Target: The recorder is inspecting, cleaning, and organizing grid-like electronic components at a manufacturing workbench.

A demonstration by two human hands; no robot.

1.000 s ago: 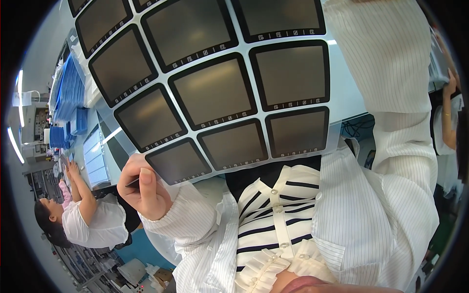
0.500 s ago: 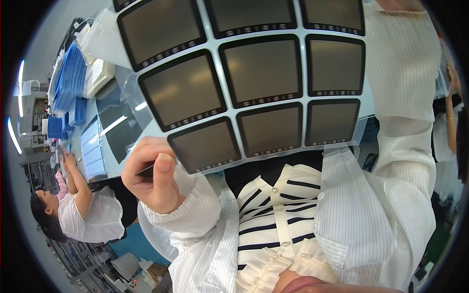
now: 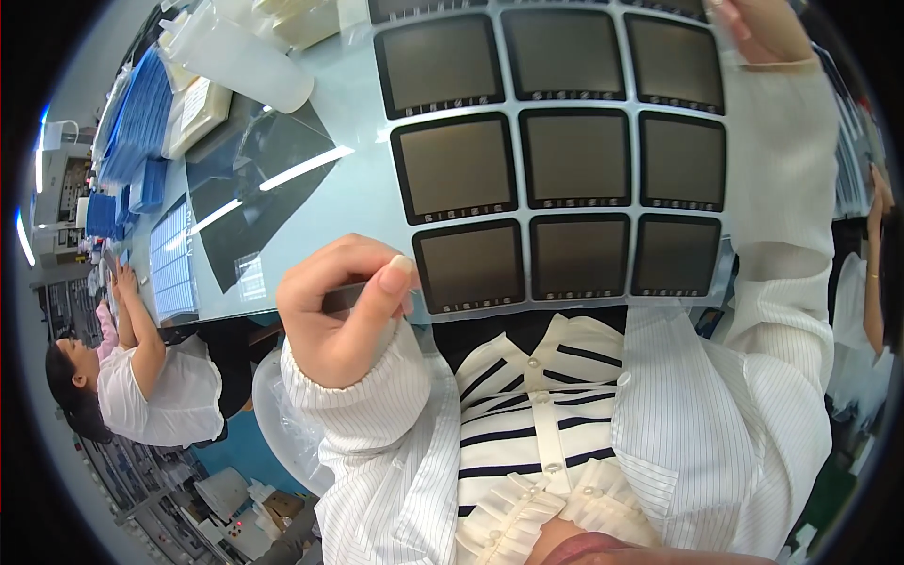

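A pale, see-through sheet (image 3: 521, 188) with rows of dark, black-framed rectangular panels (image 3: 576, 158) is held up over the table in front of me. My right hand (image 3: 767, 33), partly cut off at the top edge, grips the sheet by its upper right side. Beside the lower left corner of the sheet is my left hand (image 3: 344, 311), closed, with thumb against curled fingers. A thin, dark, flat piece (image 3: 343, 298) shows between those fingers; its kind is unclear. The left thumb tip is close to the sheet's edge; whether it touches cannot be made out.
On the table (image 3: 363, 184) lie glossy dark film (image 3: 250, 198) and a light blue gridded sheet (image 3: 173, 268). A translucent plastic bottle (image 3: 245, 61) lies near blue stacked sheets (image 3: 137, 118). At far left sits another person (image 3: 155, 386); another person's arm (image 3: 876, 264) shows at far right.
The sheet has shifted right and now hangs straighter, less tilted. My left hand has moved right and slightly down, staying closed. More of the bottle and table shows at left.
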